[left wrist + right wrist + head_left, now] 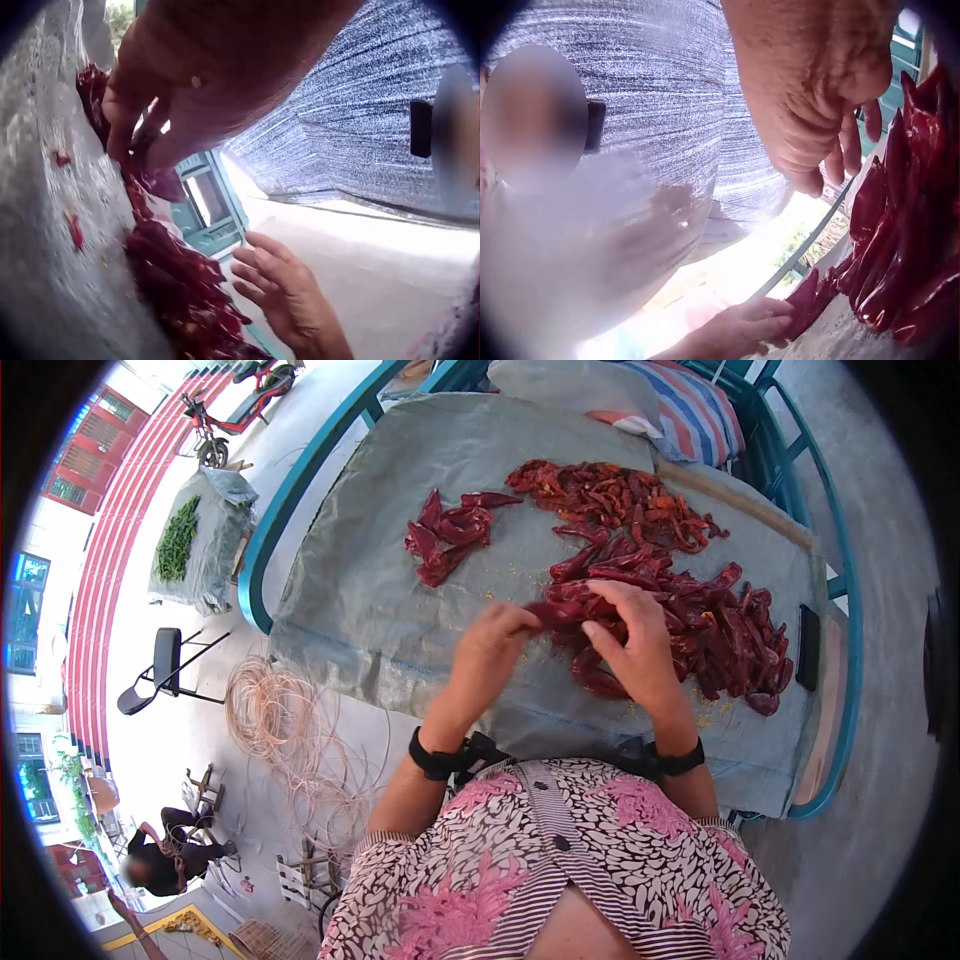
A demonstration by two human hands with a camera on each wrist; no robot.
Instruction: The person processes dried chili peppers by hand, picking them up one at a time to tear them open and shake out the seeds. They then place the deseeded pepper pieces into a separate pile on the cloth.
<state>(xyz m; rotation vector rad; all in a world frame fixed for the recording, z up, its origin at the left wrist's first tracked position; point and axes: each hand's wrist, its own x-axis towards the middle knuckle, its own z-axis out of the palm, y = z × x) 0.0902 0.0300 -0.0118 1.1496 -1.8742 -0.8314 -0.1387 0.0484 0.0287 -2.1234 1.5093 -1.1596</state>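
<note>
My left hand (490,650) pinches a dark red dried chili pepper (548,616) by one end, low over the grey-green sheet (350,610). In the right wrist view, that pepper (804,306) sticks out past the left fingertips. Just to the right, my right hand (637,648) hovers over the big pile of whole red chilies (715,625), its fingers loosely bent and holding nothing. The left wrist view also shows the right hand (281,289) with fingers spread apart. A small heap of chilies (450,535) lies farther left on the sheet.
Torn, orange-red chili pieces (620,495) form a heap at the far side. A black phone-like object (808,647) lies by the right edge. Teal rails (300,480) frame the sheet. Stuffed sacks (690,410) stand behind; coiled strips (270,705) lie on the floor.
</note>
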